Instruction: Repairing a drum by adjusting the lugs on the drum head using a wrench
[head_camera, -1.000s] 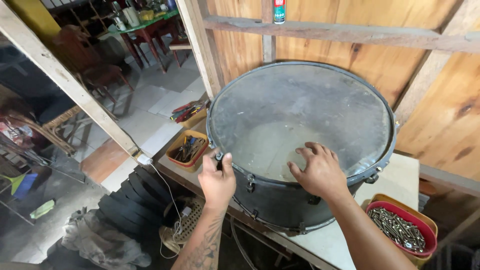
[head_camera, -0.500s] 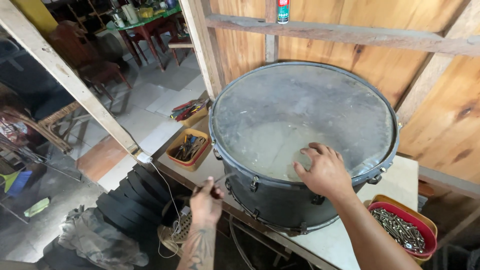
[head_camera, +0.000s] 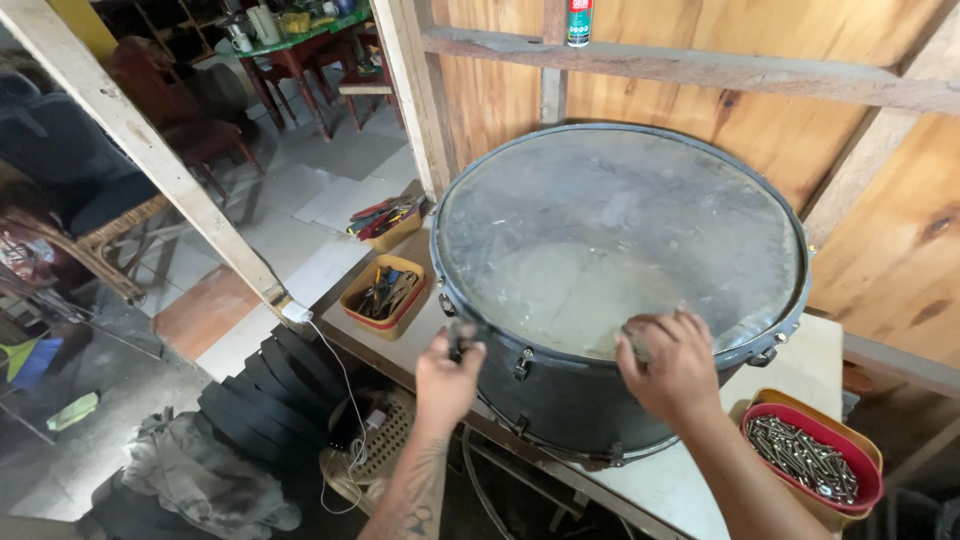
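Right hand (head_camera: 672, 362) presses flat on the big round dark drum's thin, fragile skin (head_camera: 610, 250), left hand (head_camera: 447, 372) pinches a small tool at its stiff, grippable metal rim (head_camera: 490, 345).

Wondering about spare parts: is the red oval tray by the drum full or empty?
Partly full: the red oval tray holds a loose heap of metal screws.

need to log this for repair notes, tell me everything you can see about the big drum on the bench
The drum is large and round, lying flat on a pale workbench, head up. Its translucent grey head looks scuffed and cloudy, held by a dark metal hoop; the dark shell carries metal lugs and tension rods. The right hand rests on the near edge of the head. The left hand holds a small tool beside the rim.
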